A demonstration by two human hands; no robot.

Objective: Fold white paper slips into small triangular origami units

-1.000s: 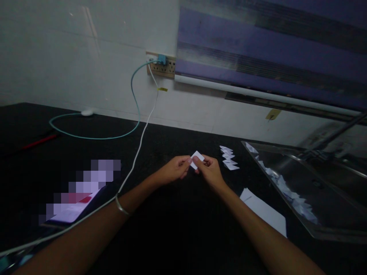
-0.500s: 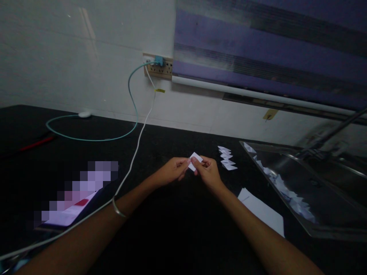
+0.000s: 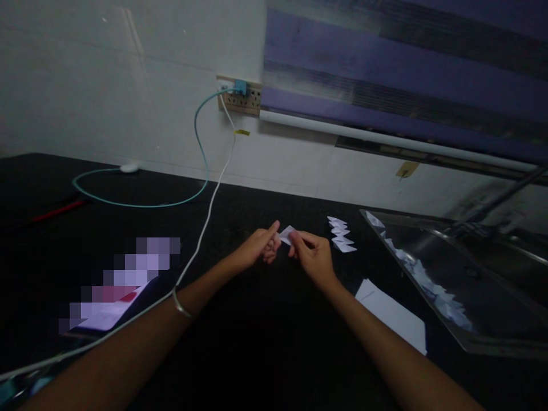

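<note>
My right hand (image 3: pixel 312 251) pinches a small piece of folded white paper (image 3: pixel 286 233) between thumb and fingers. At the paper's left corner is my left hand (image 3: pixel 263 242), its fingers curled and its thumb raised. That corner lies between the left thumb and the curled fingers; how firmly it is held there is hard to see. Just right of my hands, a short row of pointed folded paper pieces (image 3: pixel 341 233) lies on the black counter (image 3: pixel 240 211). Beside my right forearm rests a stack of white paper sheets (image 3: pixel 394 314), partly covered by the arm.
More folded paper pieces (image 3: pixel 422 278) line the near side of the steel sink (image 3: pixel 492 274), below a faucet (image 3: pixel 500 197). A white cable (image 3: pixel 208 214) runs down past my left forearm. A lit, blurred-out screen (image 3: pixel 107 317) lies at left, with a teal cable (image 3: pixel 141 206) behind it.
My left thumb has lifted off the paper, and the left fingers have curled. The paper looks tilted and narrower in my right hand. The whole view has shifted slightly.
</note>
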